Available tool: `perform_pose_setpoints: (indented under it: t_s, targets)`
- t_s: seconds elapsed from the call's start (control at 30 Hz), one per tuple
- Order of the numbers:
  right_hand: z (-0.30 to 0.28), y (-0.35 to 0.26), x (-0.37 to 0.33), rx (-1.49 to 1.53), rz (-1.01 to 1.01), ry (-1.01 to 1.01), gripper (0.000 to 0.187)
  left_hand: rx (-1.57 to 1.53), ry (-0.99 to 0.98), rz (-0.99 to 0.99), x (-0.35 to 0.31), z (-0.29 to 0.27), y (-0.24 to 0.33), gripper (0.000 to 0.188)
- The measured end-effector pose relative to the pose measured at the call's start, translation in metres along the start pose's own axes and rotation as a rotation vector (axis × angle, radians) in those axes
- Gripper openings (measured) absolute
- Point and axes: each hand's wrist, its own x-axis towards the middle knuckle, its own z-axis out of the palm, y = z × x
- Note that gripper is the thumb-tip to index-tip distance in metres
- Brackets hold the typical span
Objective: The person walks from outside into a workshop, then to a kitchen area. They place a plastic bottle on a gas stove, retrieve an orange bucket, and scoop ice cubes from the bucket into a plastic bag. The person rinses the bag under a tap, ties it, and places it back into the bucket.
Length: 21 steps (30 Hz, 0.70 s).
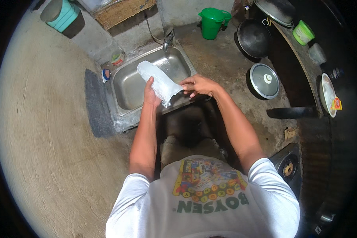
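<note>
A long, frosty whitish plastic bag is held slantwise over the near part of the sink. It looks filled and stiff; I cannot make out its contents. My left hand grips it from the near left side, thumb lying along the bag. Its crumpled end points toward me and to the right, where the fingers of my right hand pinch a corner. Beneath the bag is the stainless steel sink, with a metal faucet at its far edge.
On the counter to the right stand a green pitcher, a black wok and a glass-lidded pot. A raised ledge holds a green tub and a white plate. Nearer me is a gas stove. Left is a bare wall.
</note>
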Motion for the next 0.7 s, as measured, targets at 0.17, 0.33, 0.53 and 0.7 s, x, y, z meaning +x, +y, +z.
perform_pose_setpoints:
  t_s: [0.17,0.33,0.53,0.7]
  targets:
    - [-0.017,-0.006,0.062,0.131,0.077,-0.151,0.028,0.005,-0.008,0.071,0.061,-0.033,0.009,0.069]
    - [-0.028,0.001,0.125,0.179,0.088,0.09,0.018,0.12,0.084,0.134,0.126,-0.052,0.02,0.061]
    - [-0.024,0.014,0.178,-0.127,0.028,0.454,0.025,0.114,0.18,0.17,0.183,-0.062,0.017,0.064]
    - [0.009,0.004,0.215,-0.388,0.009,0.685,0.026,-0.024,0.378,0.118,0.223,-0.096,0.019,0.063]
